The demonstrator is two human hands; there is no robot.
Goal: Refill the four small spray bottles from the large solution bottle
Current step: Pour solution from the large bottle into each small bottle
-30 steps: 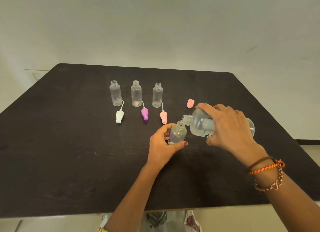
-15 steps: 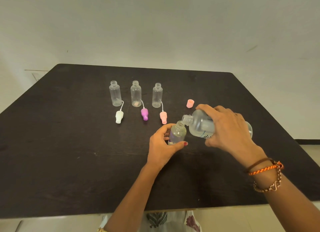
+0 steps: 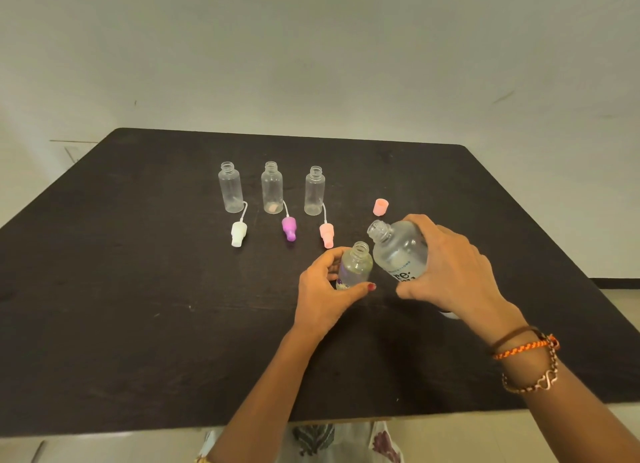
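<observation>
My left hand grips a small clear spray bottle, upright on the black table and open at the top. Right beside it my right hand holds the large clear solution bottle, tipped only slightly, its open mouth up and to the left, above the small bottle's neck. Three more small bottles stand uncapped in a row farther back: left, middle, right.
Spray heads lie in front of the row: white, purple, pink. A pink cap stands behind the large bottle. The table's near edge runs just under my forearms.
The large bottle has swung up from a near-horizontal pouring tilt to almost upright, its mouth lifted away from the small bottle's neck. My left hand kept its hold.
</observation>
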